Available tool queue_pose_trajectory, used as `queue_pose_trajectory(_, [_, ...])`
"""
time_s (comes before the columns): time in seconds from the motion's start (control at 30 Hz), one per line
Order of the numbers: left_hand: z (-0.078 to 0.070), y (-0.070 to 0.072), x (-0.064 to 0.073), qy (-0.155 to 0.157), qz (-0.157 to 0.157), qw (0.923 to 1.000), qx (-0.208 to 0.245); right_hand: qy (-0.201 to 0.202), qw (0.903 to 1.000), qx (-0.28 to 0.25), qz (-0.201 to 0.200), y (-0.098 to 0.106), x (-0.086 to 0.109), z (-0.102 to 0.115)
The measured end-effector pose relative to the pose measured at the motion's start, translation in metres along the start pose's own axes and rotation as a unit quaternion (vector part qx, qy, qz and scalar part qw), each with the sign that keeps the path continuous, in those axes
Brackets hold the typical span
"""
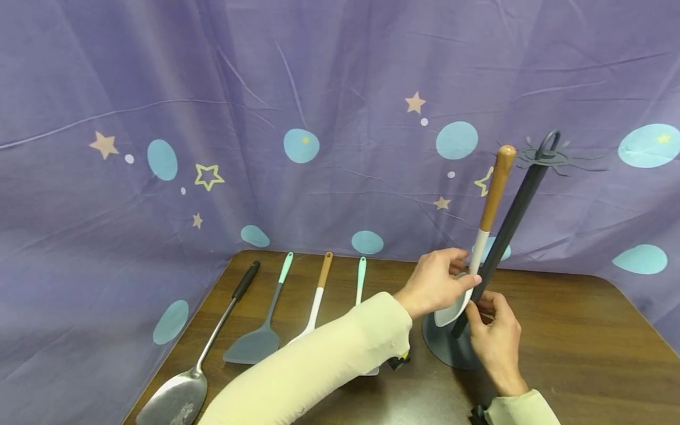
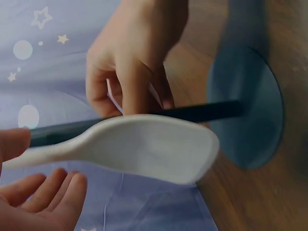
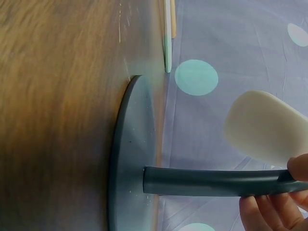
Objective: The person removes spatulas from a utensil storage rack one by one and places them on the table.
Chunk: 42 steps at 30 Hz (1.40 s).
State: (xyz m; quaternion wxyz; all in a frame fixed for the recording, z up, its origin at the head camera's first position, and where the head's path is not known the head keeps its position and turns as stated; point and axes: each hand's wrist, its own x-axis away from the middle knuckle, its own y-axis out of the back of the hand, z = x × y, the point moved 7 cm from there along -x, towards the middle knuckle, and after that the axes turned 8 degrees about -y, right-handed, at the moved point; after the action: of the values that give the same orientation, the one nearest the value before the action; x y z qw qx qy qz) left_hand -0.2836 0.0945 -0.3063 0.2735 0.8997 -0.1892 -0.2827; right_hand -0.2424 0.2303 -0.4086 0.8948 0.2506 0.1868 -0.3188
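A white spoon spatula (image 1: 453,311) with a wooden handle stands handle-up beside a dark utensil stand (image 1: 509,227). Its handle end is level with the hooks at the stand's top; whether it hangs from one is unclear. My left hand (image 1: 437,282) is around the spatula's neck, thumb across the front. In the left wrist view, the left fingers (image 2: 65,202) are extended, with a gap between them and the neck. My right hand (image 1: 498,333) grips the lower part of the pole between thumb and fingers, also seen in the right wrist view.
On the left of the wooden table lie a steel wok turner (image 1: 177,395), a grey turner (image 1: 254,345) with a mint handle, a white utensil with a wooden handle (image 1: 325,268) and a mint-handled utensil (image 1: 362,274), partly behind my sleeve. A purple curtain (image 1: 340,77) hangs behind.
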Motion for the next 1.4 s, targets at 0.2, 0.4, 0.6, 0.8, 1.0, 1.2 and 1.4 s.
queue_pose_trajectory(0.2, [-0.008,-0.003,-0.007,-0.029,-0.034,0.9982,0.041,-0.005,1.0,0.002,-0.003,0.001,0.0,-0.003])
queue_pose_trajectory(0.4, [-0.01,-0.003,-0.008,-0.043,-0.059,0.9946,0.073,-0.001,1.0,0.004,-0.001,0.0,-0.001,-0.002])
queue_pose_trajectory(0.6, [-0.013,-0.001,-0.008,-0.058,-0.076,0.9908,0.096,0.004,0.9999,0.01,0.0,0.0,-0.001,0.001])
queue_pose_trajectory(0.8, [-0.014,-0.002,-0.005,-0.063,-0.082,0.9888,0.107,0.006,1.0,0.007,0.001,0.0,0.0,0.003])
queue_pose_trajectory(1.0, [-0.013,0.0,0.001,-0.063,-0.086,0.9863,0.126,0.012,0.9999,0.004,0.002,0.0,0.0,0.003])
queue_pose_trajectory(1.2, [-0.015,0.002,0.007,-0.066,-0.086,0.9852,0.133,0.017,0.9999,0.003,0.001,0.001,0.0,0.002])
queue_pose_trajectory(1.4, [-0.019,0.0,0.012,-0.079,-0.084,0.9853,0.126,0.009,0.9997,-0.013,0.016,0.001,0.001,0.001])
